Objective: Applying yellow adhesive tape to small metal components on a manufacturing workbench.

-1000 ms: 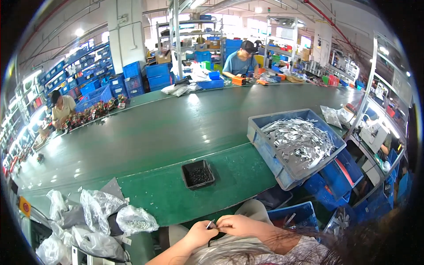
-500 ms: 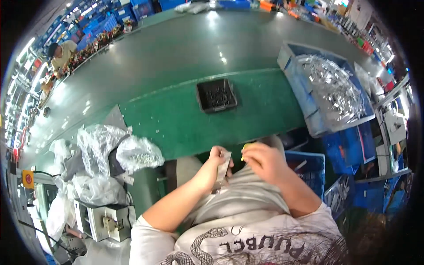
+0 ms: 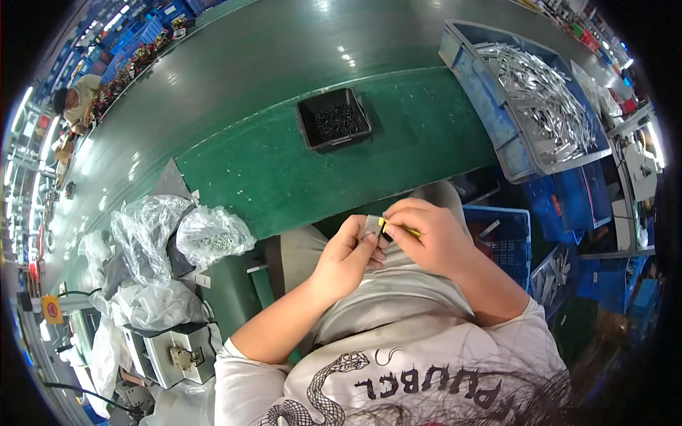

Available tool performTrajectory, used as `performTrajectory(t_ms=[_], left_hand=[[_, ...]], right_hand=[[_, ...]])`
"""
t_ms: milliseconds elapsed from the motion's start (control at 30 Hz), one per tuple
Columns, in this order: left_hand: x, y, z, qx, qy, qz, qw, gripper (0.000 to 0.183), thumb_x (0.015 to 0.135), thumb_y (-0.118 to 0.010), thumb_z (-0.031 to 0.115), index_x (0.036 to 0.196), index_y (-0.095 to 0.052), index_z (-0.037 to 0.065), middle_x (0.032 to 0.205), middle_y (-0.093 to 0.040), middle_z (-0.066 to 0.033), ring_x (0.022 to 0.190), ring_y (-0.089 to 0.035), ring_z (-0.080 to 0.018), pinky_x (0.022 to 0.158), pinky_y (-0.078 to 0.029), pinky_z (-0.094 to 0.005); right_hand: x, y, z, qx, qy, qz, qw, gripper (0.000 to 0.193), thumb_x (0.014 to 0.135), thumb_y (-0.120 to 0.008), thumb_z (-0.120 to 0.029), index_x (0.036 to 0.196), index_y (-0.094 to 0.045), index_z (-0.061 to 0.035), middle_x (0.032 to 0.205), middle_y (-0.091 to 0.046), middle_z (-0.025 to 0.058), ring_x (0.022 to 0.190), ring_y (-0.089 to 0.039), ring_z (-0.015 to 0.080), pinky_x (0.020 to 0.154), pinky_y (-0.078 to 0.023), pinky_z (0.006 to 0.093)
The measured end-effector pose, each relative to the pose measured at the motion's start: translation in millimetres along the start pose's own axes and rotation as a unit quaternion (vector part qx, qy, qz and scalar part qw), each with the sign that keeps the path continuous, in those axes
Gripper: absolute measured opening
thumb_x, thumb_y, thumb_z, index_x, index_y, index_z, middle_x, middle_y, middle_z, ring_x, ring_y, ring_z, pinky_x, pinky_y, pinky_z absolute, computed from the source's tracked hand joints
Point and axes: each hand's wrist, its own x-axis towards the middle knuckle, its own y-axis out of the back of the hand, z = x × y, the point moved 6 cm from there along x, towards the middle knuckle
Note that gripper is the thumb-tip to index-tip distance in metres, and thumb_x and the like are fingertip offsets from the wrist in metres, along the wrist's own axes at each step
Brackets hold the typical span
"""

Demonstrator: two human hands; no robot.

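Observation:
In front of my lap, my left hand is closed on a thin, flat silvery metal piece, its upper end showing above the thumb. My right hand is pinched on a small yellow object, whose exact kind I cannot make out. One yellow end meets the metal piece's edge, and something dark shows just below it. Both hands are close together, fingertips nearly touching. The fingers hide the lower part of the metal piece.
A black tray of small black parts sits on the green table. To the right stands a blue bin heaped with silvery metal strips. Plastic bags, one with small metal parts, lie left. A blue crate is beside my right arm.
My right hand has moved left with the yellow object, bringing it against the metal piece in my left hand. My left hand has turned and risen slightly. The whole view has shifted a little.

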Motion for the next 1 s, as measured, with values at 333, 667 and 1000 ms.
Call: performTrajectory(t_ms=[333, 667, 1000], left_hand=[[0.4, -1.1, 1.1, 0.036, -0.047, 0.008, 0.998, 0.015, 0.105, -0.047, 0.009, 0.117, -0.050, 0.003, 0.099, -0.062, -0.0040, 0.085, -0.060, -0.0087, 0.075, -0.053, -0.0249], [-1.6, -1.6, 1.2, 0.039, -0.055, 0.021, 0.998, 0.011, 0.103, -0.049, 0.007, 0.114, -0.052, 0.003, 0.098, -0.061, -0.0030, 0.082, -0.058, -0.0075, 0.073, -0.052, -0.0242], [-1.0, -1.1, -0.1, 0.076, -0.069, 0.010, 0.995, 0.018, 0.104, -0.046, 0.003, 0.121, -0.049, 0.003, 0.102, -0.061, -0.0049, 0.081, -0.058, -0.0098, 0.073, -0.053, -0.0261]], right_hand=[[4.5, 1.2, 5.5, -0.021, 0.026, 0.030, 0.999, 0.010, 0.088, -0.070, -0.009, 0.092, -0.069, -0.0006, 0.100, -0.070, 0.0127, 0.077, -0.068, 0.0257, 0.066, -0.054, 0.0312], [2.1, 0.4, 3.6, -0.041, 0.051, 0.043, 0.997, 0.009, 0.086, -0.071, -0.007, 0.091, -0.069, 0.0003, 0.100, -0.070, 0.0132, 0.079, -0.069, 0.0260, 0.066, -0.055, 0.0319], [2.1, -0.4, 4.8, -0.052, 0.045, 0.038, 0.997, 0.010, 0.086, -0.071, -0.009, 0.091, -0.069, -0.0008, 0.100, -0.070, 0.0118, 0.077, -0.069, 0.0263, 0.065, -0.055, 0.0323]])
